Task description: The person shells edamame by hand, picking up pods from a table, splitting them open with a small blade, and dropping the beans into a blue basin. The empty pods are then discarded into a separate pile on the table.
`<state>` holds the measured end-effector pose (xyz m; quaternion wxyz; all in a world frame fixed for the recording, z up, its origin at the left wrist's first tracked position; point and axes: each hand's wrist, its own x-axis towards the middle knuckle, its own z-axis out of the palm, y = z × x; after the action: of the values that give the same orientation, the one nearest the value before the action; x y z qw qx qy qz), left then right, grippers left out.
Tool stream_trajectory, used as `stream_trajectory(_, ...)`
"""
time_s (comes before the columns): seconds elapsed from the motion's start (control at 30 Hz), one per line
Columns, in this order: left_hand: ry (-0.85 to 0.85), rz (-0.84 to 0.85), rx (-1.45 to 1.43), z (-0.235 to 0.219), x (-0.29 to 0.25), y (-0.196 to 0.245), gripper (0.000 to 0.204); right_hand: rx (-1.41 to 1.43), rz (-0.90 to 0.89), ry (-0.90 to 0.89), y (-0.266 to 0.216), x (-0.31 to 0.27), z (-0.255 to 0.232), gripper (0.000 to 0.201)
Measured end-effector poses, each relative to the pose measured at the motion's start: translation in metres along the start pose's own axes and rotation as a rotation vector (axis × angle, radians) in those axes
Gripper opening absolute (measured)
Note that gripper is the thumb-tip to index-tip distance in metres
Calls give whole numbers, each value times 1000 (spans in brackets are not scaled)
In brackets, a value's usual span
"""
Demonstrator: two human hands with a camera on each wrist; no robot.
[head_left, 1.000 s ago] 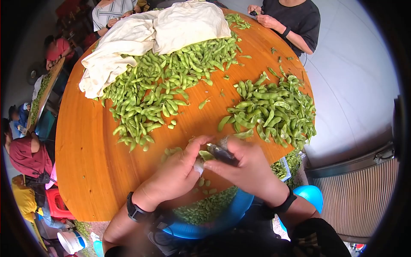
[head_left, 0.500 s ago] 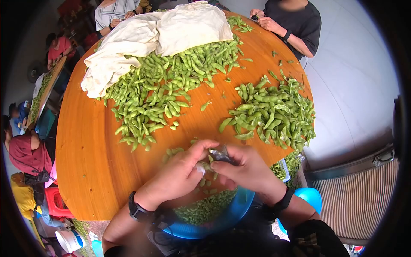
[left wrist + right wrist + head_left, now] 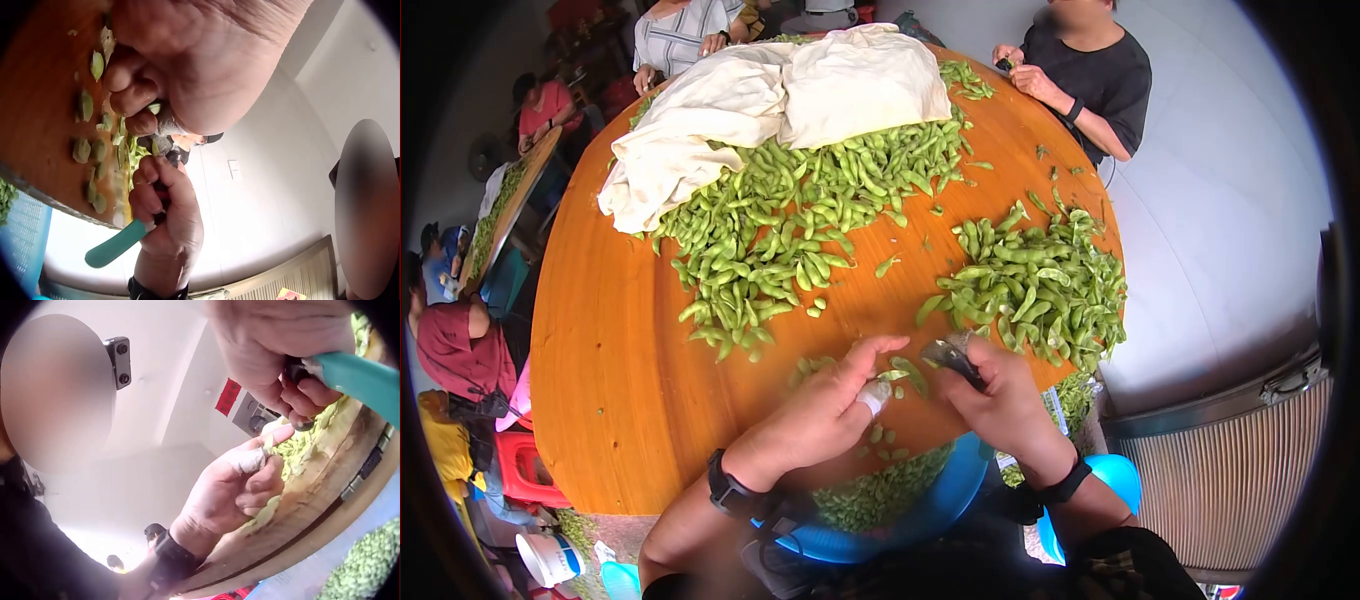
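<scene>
Above the table's near edge, my left hand [image 3: 815,420] pinches a green bean pod [image 3: 892,375] between its fingers and a thumb wrapped in white. Facing it, a short distance apart, my right hand [image 3: 1005,405] grips a dark-tipped tool [image 3: 953,361]; its teal handle [image 3: 115,245] shows in the left wrist view. In the right wrist view the left hand [image 3: 219,490], its fingers curled, has a bit of pod at the white thumb wrap [image 3: 249,460]. Shelled beans [image 3: 880,490] fill a blue basin [image 3: 972,478] below both hands. The tool's tip is partly hidden.
A large pod heap [image 3: 775,215] lies partly under a cream cloth [image 3: 865,85] on the round table [image 3: 600,400]. Another pile [image 3: 1040,290] is at the right. Loose pods and beans lie near the hands. People sit around the far side and at the left.
My hands were close together over the pod and have moved apart, the right hand going right with the tool. The view has shifted slightly.
</scene>
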<state>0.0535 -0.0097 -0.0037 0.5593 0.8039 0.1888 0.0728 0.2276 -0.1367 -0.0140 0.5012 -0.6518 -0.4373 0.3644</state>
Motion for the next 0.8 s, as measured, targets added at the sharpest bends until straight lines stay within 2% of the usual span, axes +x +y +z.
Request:
stream_trajectory(0.03, 3, 4, -1, 1, 0, -2, 49, -68, -145, 39, 6, 1, 0, 8)
stream_trajectory(0.07, 6, 29, 24, 1, 1, -5, 49, -73, -148, 39, 5, -1, 0, 8)
stream_trajectory(0.13, 11, 58, 49, 4, 1, -9, 48, 2, -29, -40, -10, -3, 5, 12)
stream_trajectory(0.2, -3, 107, 73, 5, 0, -9, 47, 26, -59, -19, -5, -2, 9, 13)
stream_trajectory(0.23, -67, 25, 25, 1, 0, -3, 44, -41, -49, -47, -3, -1, 9, 13)
stream_trajectory(0.33, -82, 38, -18, 1, -1, -6, 41, -93, -77, -82, -4, 0, 10, 12)
stream_trajectory(0.37, -79, 38, -22, 2, 0, -11, 41, 113, 134, -113, -16, -2, 7, 11)
stream_trajectory(0.4, -66, 157, -41, 3, 2, -17, 39, 317, 346, -141, -24, -3, 6, 10)
stream_trajectory(0.43, -52, 277, -59, 4, 4, -20, 38, 313, 346, -142, -23, -3, 4, 10)
stream_trajectory(0.47, -49, 280, -61, 3, 3, -18, 38, 484, 379, -187, -19, -1, 0, 11)
stream_trajectory(0.5, -43, 241, -84, 1, 3, -16, 34, 655, 409, -234, -15, 0, -3, 12)
stream_trajectory(0.53, -37, 203, -106, -1, 2, -14, 30, 649, 408, -237, -10, 2, -2, 12)
stream_trajectory(0.6, -11, 169, -73, -5, 2, -14, 26, 856, 469, -301, -1, 2, 0, 15)
stream_trajectory(0.77, 28, 117, -44, -7, 4, -11, 16, 711, 432, -224, -11, 2, 7, 11)
stream_trajectory(0.8, 72, 137, 59, -5, 2, -8, 16, 677, 414, -222, -13, 2, 7, 11)
